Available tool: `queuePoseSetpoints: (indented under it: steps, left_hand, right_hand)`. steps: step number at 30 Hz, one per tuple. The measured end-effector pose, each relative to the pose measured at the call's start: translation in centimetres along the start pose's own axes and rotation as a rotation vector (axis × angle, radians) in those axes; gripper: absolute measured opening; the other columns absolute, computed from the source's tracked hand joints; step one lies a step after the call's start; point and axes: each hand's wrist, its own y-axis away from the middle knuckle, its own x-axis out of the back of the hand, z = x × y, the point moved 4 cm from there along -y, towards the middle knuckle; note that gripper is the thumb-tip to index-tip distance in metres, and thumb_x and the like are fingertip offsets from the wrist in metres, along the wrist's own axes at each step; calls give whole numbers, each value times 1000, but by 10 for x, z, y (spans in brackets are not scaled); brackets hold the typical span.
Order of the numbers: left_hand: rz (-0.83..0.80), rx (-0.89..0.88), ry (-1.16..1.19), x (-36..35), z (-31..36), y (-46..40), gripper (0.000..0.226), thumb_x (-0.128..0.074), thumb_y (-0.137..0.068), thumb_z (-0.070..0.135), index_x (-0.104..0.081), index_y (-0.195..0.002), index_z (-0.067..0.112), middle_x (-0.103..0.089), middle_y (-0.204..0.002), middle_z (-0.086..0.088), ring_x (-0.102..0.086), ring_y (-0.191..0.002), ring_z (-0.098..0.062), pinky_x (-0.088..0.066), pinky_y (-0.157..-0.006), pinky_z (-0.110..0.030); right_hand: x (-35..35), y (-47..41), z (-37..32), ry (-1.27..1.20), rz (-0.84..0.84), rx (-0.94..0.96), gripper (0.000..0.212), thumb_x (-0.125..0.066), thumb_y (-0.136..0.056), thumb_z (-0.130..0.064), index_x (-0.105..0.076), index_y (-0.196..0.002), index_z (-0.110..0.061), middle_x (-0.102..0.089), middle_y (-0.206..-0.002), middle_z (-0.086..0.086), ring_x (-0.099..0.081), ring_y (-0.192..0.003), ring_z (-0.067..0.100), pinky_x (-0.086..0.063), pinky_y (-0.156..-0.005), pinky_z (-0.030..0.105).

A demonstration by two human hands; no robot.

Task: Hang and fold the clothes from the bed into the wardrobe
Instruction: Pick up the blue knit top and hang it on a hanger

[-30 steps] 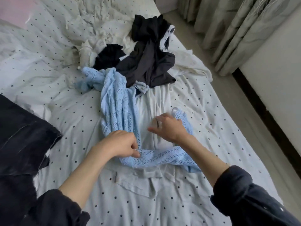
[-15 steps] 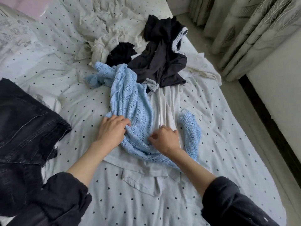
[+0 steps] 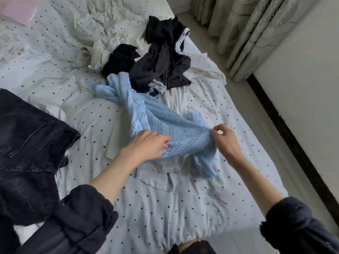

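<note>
A light blue knitted garment [image 3: 161, 123] lies stretched across the middle of the bed [image 3: 183, 213]. My left hand [image 3: 146, 145] grips its near edge with curled fingers. My right hand [image 3: 224, 139] pinches the knit at its right end and holds it slightly lifted, so the fabric is taut between both hands. A white garment [image 3: 156, 177] lies flat under the blue one. Behind them is a pile with a dark grey garment [image 3: 161, 65], a black piece [image 3: 122, 57] and a cream one [image 3: 104, 46].
Dark jeans [image 3: 27, 136] lie on the left side of the bed. Another pale garment [image 3: 207, 69] hangs near the bed's right edge. To the right run a floor strip [image 3: 255, 114], a white wall and patterned curtains [image 3: 244, 28]. No wardrobe is in view.
My right hand has moved right and lifted, pulling the blue knit wider. My left hand has shifted right along the near edge. The garment, bunched before, is now spread between the hands.
</note>
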Motion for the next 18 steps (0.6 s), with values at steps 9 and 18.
queuePoseSetpoints:
  steps: [9,18]
  left_hand:
    - [-245,-189,360,-48,91,22,25,-45,-99,25,-57,-120,18,-61,-120,-9,-54,-112,-26,-39,-95,-37]
    - [-42,31,-135,-65,-10,7,91,-46,-80,-8,-3,-150,31,12,-159,-1,19,-143,-29,4,-114,-52]
  right_hand:
    - [41,36,70,736,52,-139,17,-35,-95,-16,-51,-102,-15,-66,-97,15,-47,-77,28,-35,-84,39]
    - [9,6,46,725,64,1,32,-42,-97,-40,-46,-114,-13,-66,-109,9,-56,-95,25,-27,-93,42]
